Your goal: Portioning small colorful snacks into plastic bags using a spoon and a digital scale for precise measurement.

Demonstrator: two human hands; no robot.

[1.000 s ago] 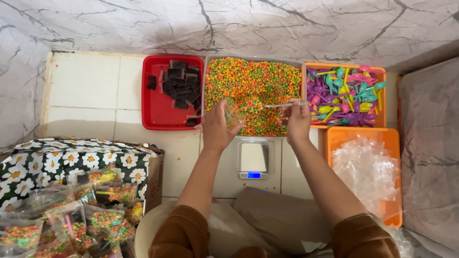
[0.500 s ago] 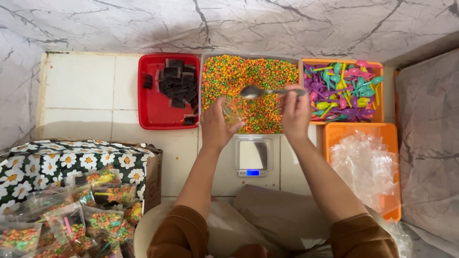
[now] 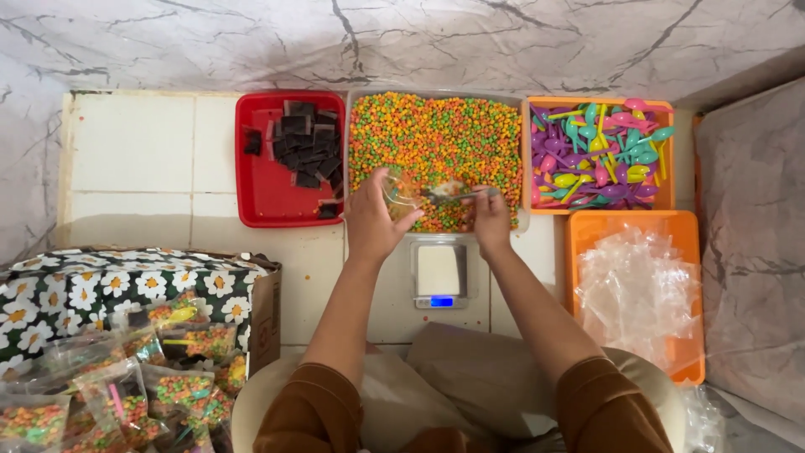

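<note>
**Spooning Candy Into a Small Bag Over the Middle Tray**

Starting at the near left corner of the tiled floor, a daisy-print box (image 3: 126, 289) holds filled candy packets (image 3: 168, 382). Beyond it, toward the far edge, a red tray (image 3: 264, 180) carries dark chocolate squares (image 3: 306, 151).

Just right of that tray, the left hand (image 3: 373, 222) is closed around a small clear bag (image 3: 402, 191), pinching it open at the mouth; a little coloured candy shows inside. The bag hangs over the near edge of the grey tray (image 3: 436, 94), which is heaped with orange, green and yellow candy beads (image 3: 436, 138).

The right hand (image 3: 490, 220) grips the handle of a metal spoon (image 3: 444, 193), fingers shut on it. The spoon's bowl, loaded with beads, points left and meets the mouth of the bag, between the two hands.

Just nearer than the hands, a small digital scale (image 3: 439, 273) sits on the tiles, its pan bare and its display lit blue.

At the far right edge, an orange tray (image 3: 662, 201) holds coloured plastic spoons (image 3: 599, 151). Nearer than it, a second orange tray (image 3: 579, 243) holds a pile of empty clear bags (image 3: 637, 289).
</note>
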